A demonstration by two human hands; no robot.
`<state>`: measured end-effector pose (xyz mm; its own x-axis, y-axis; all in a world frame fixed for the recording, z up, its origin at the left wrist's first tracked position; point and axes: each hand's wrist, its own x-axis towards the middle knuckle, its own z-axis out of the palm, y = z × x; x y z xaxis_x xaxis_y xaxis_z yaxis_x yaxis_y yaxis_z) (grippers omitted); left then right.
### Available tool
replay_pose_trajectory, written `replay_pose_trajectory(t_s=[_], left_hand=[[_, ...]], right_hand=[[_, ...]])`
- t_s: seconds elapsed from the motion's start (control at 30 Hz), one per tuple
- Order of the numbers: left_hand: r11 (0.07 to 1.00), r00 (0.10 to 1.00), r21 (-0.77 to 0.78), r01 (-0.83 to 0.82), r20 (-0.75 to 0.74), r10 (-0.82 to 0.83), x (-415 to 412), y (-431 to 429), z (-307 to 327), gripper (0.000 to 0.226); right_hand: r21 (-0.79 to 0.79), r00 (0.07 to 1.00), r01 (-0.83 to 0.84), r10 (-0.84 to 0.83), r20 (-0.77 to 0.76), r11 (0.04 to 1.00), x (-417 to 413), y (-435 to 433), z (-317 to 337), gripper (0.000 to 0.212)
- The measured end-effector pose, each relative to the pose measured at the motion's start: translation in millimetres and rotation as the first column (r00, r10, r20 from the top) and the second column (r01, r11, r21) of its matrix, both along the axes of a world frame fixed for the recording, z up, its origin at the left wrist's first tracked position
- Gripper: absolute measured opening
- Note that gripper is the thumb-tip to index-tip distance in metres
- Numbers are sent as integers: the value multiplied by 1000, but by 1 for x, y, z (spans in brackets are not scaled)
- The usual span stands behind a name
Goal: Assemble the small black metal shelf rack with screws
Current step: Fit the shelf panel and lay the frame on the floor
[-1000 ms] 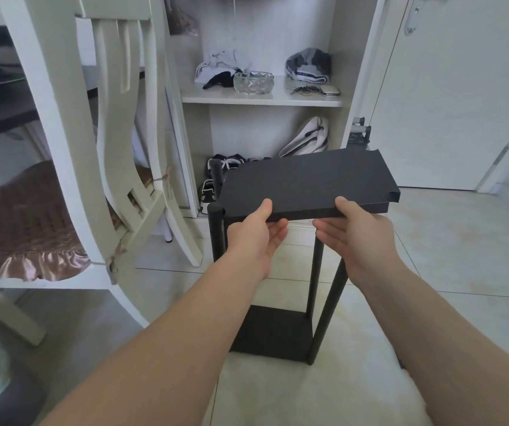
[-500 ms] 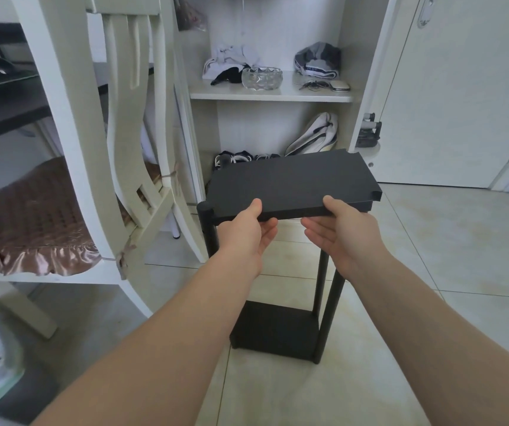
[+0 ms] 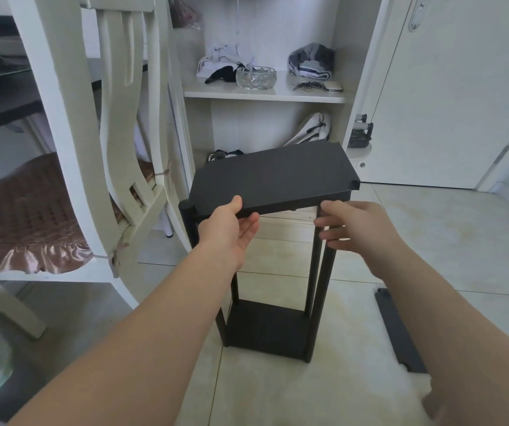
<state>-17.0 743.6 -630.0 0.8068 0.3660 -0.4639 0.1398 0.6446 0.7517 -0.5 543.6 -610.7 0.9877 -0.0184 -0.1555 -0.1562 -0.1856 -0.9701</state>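
A left hand [image 3: 228, 229] pinches the near edge of a black shelf panel [image 3: 274, 176], tilted atop the black rack's posts [image 3: 324, 290] on the tiled floor [image 3: 437, 241]. The right hand [image 3: 356, 229] has loosely straight fingers by the near right post.

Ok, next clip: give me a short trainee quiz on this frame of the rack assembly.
1. Multiple choice: the left hand holds the top panel by A its near edge, B its far edge, C its right end.
2. True or false: the fingers of the right hand are straight, not curled round the top panel.
3. Short answer: where does the spare black strip lie?
Key: 1 A. 2 true. 3 on the floor.
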Motion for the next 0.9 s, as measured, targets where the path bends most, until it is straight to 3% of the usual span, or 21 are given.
replay_pose_trajectory(t_s=[0.1,0.2,0.33,0.67,0.9], left_hand=[[1000,1000,3,-4,3,4,0,2,-1,28],[1000,1000,11,5,6,-5,0,2,-2,29],[1000,1000,6,10,9,-10,1,1,-2,32],[1000,1000,-8,-5,16,5,3,-1,-1,31],[1000,1000,-11,-2,15,2,3,-5,-1,32]], right_hand=[[-131,993,97,-88,74,987,3,-19,-3,10],[-205,981,172,-149,123,963,8,-29,-13,12],[-166,992,93,-78,95,982,13,-28,-24,36],[-201,980,150,-118,162,968,33,-25,-41,41],[-171,987,122,-101,123,978,46,-26,-50,19]])
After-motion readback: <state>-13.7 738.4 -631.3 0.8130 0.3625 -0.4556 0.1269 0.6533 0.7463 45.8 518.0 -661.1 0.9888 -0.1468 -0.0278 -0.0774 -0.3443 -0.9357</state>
